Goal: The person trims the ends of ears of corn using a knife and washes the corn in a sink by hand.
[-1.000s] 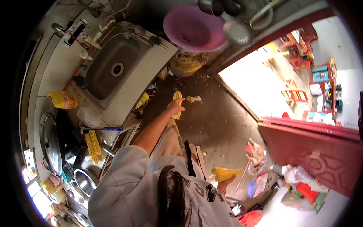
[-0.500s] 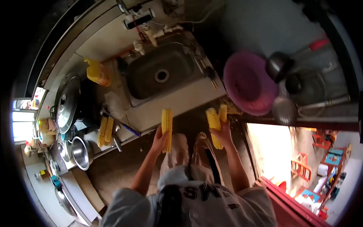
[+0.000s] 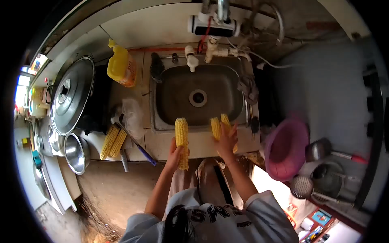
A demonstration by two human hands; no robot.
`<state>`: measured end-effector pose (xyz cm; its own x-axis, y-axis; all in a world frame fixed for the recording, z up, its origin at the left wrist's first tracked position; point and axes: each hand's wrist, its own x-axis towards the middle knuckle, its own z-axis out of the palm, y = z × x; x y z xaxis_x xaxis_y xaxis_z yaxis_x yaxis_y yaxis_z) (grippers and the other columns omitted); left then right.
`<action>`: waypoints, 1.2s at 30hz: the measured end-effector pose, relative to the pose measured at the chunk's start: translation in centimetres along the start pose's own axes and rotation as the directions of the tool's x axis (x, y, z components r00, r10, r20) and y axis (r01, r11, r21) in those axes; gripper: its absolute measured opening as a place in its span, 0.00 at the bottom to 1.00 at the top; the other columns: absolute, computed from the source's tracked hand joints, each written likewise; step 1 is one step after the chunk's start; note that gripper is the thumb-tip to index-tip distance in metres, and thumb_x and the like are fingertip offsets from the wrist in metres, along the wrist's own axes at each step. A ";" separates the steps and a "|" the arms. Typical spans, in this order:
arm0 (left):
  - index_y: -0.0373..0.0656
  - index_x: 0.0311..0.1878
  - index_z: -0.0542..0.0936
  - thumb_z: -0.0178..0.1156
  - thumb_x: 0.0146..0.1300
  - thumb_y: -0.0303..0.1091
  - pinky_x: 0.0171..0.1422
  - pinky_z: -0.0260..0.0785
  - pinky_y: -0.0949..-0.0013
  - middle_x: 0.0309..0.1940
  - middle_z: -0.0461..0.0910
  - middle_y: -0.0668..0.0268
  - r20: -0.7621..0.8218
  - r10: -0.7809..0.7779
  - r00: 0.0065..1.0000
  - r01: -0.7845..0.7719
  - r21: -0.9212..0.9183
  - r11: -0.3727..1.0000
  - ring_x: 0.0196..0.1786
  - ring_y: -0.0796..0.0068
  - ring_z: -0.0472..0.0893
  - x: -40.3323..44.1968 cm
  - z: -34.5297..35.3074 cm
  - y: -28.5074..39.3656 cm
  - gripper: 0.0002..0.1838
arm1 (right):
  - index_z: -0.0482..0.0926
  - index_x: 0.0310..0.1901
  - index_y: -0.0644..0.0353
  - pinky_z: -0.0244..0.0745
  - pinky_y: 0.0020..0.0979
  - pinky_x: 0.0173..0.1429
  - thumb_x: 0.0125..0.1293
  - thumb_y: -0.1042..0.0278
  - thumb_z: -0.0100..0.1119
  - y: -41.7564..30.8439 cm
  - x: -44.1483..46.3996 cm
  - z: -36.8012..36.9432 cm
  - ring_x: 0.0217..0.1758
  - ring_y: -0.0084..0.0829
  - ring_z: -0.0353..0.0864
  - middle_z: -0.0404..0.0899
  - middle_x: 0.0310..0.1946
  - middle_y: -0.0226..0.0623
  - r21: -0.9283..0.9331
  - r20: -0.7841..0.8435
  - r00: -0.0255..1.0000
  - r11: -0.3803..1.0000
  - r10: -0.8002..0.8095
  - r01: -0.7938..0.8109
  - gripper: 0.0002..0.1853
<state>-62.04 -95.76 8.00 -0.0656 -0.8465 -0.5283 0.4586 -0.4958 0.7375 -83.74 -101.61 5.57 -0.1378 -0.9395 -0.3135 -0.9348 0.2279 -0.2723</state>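
Note:
My left hand [image 3: 174,156] is closed around one husked corn cob [image 3: 182,135], held upright at the counter's front edge. In my right hand [image 3: 227,141] are two corn cobs [image 3: 216,128], partly hidden by the fingers. Both hands are just in front of the steel sink [image 3: 170,97], whose drain [image 3: 198,98] shows. To the left, more cobs [image 3: 112,141] lie side by side on the counter, beside a tool with a blue handle [image 3: 146,154] and a clear plastic bag [image 3: 133,117].
A yellow bottle [image 3: 121,67] stands left of the sink, near a large lidded pot [image 3: 73,95] and a steel bowl [image 3: 77,154]. Right of the sink are a pink basin [image 3: 285,152], a ladle [image 3: 319,150] and a skimmer [image 3: 302,186]. A tap [image 3: 191,58] overhangs the sink.
My view has turned toward the sink, which now lies straight ahead. Both hands, still gripping the corn cobs, have come up to the sink's front edge.

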 end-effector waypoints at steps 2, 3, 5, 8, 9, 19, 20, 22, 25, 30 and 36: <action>0.44 0.60 0.60 0.45 0.63 0.33 0.37 0.70 0.68 0.42 0.71 0.62 0.015 0.008 1.000 -0.006 -0.092 0.996 0.33 0.72 0.75 3.2 0.4 0.7 0.21 | 0.58 0.65 0.48 0.50 0.66 0.59 0.49 0.46 0.65 -0.2 -0.2 -0.3 0.67 0.64 0.43 0.40 0.67 0.59 -0.052 -0.044 0.994 0.994 -0.097 0.095 0.43; 0.44 0.60 0.60 0.45 0.64 0.34 0.37 0.70 0.68 0.42 0.71 0.62 0.009 0.004 1.000 -0.003 -0.077 0.997 0.33 0.73 0.75 5.0 0.7 1.1 0.21 | 0.58 0.65 0.48 0.50 0.66 0.59 0.49 0.46 0.65 -0.3 0.0 -0.6 0.67 0.64 0.43 0.40 0.67 0.59 -0.064 -0.044 0.993 0.992 -0.109 0.106 0.43; 0.44 0.58 0.61 0.44 0.66 0.36 0.37 0.70 0.68 0.41 0.72 0.62 -0.043 0.006 0.999 -0.009 -0.062 0.998 0.32 0.73 0.75 7.8 2.7 3.0 0.18 | 0.56 0.66 0.53 0.45 0.65 0.63 0.53 0.48 0.62 -0.5 1.5 -1.8 0.68 0.63 0.41 0.40 0.67 0.58 -0.136 0.054 0.990 0.981 -0.134 0.140 0.41; 0.43 0.57 0.62 0.45 0.66 0.38 0.38 0.71 0.68 0.40 0.72 0.63 -0.063 0.041 0.997 -0.046 -0.077 0.996 0.33 0.74 0.75 10.8 4.7 5.7 0.18 | 0.57 0.64 0.62 0.49 0.57 0.66 0.58 0.52 0.60 -1.7 5.3 -3.5 0.69 0.59 0.44 0.41 0.67 0.56 0.036 -0.240 0.924 0.948 -0.299 0.316 0.37; 0.43 0.57 0.62 0.45 0.66 0.38 0.38 0.71 0.68 0.40 0.72 0.63 -0.086 0.034 0.996 -0.042 -0.091 0.995 0.33 0.74 0.75 11.0 5.6 6.2 0.18 | 0.59 0.61 0.66 0.53 0.49 0.66 0.61 0.57 0.58 -2.3 7.4 -4.8 0.68 0.54 0.49 0.47 0.65 0.55 0.210 -0.285 0.916 0.914 -0.283 0.348 0.32; 0.41 0.51 0.67 0.46 0.56 0.46 0.42 0.71 0.64 0.40 0.73 0.61 -0.050 0.239 0.970 -0.240 -0.367 0.898 0.37 0.69 0.76 13.7 13.0 14.8 0.24 | 0.70 0.39 0.62 0.69 0.29 0.37 0.61 0.66 0.56 -19.5 27.0 -22.4 0.31 0.28 0.74 0.73 0.28 0.35 0.261 -0.877 0.406 0.455 -0.256 0.851 0.10; 0.41 0.51 0.67 0.46 0.56 0.46 0.42 0.71 0.64 0.40 0.73 0.61 -0.057 0.243 0.968 -0.247 -0.364 0.898 0.37 0.69 0.76 14.0 12.9 15.1 0.24 | 0.70 0.37 0.61 0.67 0.27 0.36 0.62 0.62 0.55 -20.2 26.9 -22.7 0.29 0.27 0.70 0.71 0.27 0.34 0.246 -0.915 0.347 0.397 -0.204 0.884 0.11; 0.43 0.58 0.62 0.45 0.58 0.41 0.44 0.71 0.63 0.44 0.71 0.62 0.093 0.236 0.967 -0.165 -0.477 0.863 0.39 0.70 0.75 14.1 12.8 14.9 0.25 | 0.71 0.36 0.61 0.68 0.24 0.37 0.64 0.67 0.51 -19.8 29.1 -21.4 0.29 0.21 0.71 0.75 0.29 0.31 0.326 -0.916 0.376 0.293 -0.136 0.899 0.07; 0.39 0.54 0.65 0.45 0.58 0.46 0.42 0.71 0.64 0.41 0.73 0.59 0.104 0.200 0.974 -0.110 -0.552 0.827 0.36 0.68 0.76 14.8 13.3 15.0 0.25 | 0.73 0.38 0.62 0.68 0.24 0.39 0.64 0.69 0.48 -18.9 29.3 -22.6 0.32 0.19 0.71 0.76 0.31 0.28 0.581 -0.784 0.579 0.063 -0.225 0.812 0.07; 0.36 0.48 0.69 0.43 0.58 0.50 0.40 0.70 0.64 0.35 0.74 0.59 0.180 0.217 0.959 -0.061 -0.620 0.783 0.34 0.68 0.76 15.3 14.7 16.2 0.26 | 0.75 0.45 0.65 0.69 0.24 0.45 0.57 0.73 0.46 -16.4 33.1 -24.7 0.38 0.23 0.75 0.77 0.39 0.30 0.900 -0.417 0.771 -0.102 -0.482 0.423 0.15; 0.43 0.55 0.63 0.47 0.60 0.48 0.39 0.70 0.66 0.40 0.72 0.60 0.159 0.311 0.937 -0.151 -0.618 0.771 0.33 0.68 0.76 15.8 16.9 17.1 0.24 | 0.75 0.45 0.63 0.67 0.30 0.56 0.58 0.72 0.45 -15.6 34.2 -25.7 0.47 0.28 0.73 0.77 0.43 0.35 0.971 -0.233 0.733 -0.117 -0.639 0.207 0.15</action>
<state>-70.21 -120.89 19.35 -0.0601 -0.9781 -0.1991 0.9115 -0.1350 0.3885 -82.25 -143.84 22.53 0.4204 -0.8938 0.1559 0.3984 0.0274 -0.9168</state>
